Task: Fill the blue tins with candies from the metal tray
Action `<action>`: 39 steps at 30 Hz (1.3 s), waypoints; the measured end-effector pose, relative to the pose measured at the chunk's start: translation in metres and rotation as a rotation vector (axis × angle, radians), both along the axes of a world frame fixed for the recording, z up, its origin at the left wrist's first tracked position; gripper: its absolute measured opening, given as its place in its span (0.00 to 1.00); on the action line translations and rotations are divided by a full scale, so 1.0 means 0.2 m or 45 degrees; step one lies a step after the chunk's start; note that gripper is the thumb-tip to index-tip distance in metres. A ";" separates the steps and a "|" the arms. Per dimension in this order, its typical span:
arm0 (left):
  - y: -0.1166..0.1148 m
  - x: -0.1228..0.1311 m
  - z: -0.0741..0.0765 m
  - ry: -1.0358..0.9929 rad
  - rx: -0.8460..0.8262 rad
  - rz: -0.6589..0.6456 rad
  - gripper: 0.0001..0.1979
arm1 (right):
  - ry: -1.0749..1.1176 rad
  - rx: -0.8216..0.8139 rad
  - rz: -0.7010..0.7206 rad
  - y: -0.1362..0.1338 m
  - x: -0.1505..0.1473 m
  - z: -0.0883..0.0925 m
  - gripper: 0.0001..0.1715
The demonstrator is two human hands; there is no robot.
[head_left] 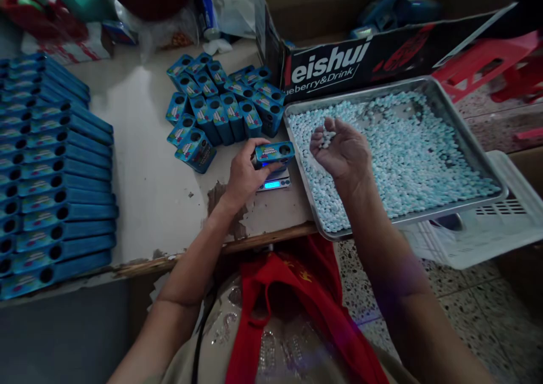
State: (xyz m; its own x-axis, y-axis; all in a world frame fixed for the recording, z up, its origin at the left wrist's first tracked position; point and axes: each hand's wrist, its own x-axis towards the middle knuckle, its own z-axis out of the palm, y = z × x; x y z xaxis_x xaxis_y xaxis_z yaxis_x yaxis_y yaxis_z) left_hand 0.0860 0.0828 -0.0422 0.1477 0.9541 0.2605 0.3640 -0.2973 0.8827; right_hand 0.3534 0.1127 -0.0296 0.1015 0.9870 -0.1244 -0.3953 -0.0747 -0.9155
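Observation:
My left hand (246, 172) grips a small blue candy box (275, 150) by its left end, its round hole facing up. That box is at a small digital scale (278, 184) with a lit blue display; whether it rests on the scale's plate I cannot tell. Over the metal tray (466, 138), my right hand (345, 149) is turned palm up with fingers curled. A few pale blue and white candies (326, 139) lie in its palm. Many more loose candies (407, 158) cover the tray's bottom. Just beyond my left hand stands a cluster of blue boxes (216, 115).
Blue boxes (68, 186) are stacked in rows along the table's left side. A large cardboard box (326, 61) stands behind the tray. At the back are a blue can (206, 12) and bags. A white plastic crate (504, 203) sits under the tray's right side.

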 end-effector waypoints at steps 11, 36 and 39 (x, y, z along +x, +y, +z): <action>0.06 0.21 0.10 0.200 0.305 0.083 0.21 | -0.402 0.321 -0.046 -0.01 -0.31 0.17 0.15; -0.03 -0.13 0.08 -0.117 0.001 0.072 0.28 | -0.619 -0.310 0.158 -0.15 0.40 0.05 0.25; -0.04 -0.20 0.14 -0.107 0.014 0.115 0.23 | -0.653 -0.336 0.327 -0.17 0.40 0.11 0.13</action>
State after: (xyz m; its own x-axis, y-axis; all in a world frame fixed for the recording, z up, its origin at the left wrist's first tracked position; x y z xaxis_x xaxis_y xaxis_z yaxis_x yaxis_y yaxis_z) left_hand 0.0462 0.0746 -0.0150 0.0389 0.9596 0.2787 0.3149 -0.2765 0.9080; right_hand 0.4336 0.0785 -0.0077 -0.0229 0.9305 -0.3657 0.1495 -0.3585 -0.9215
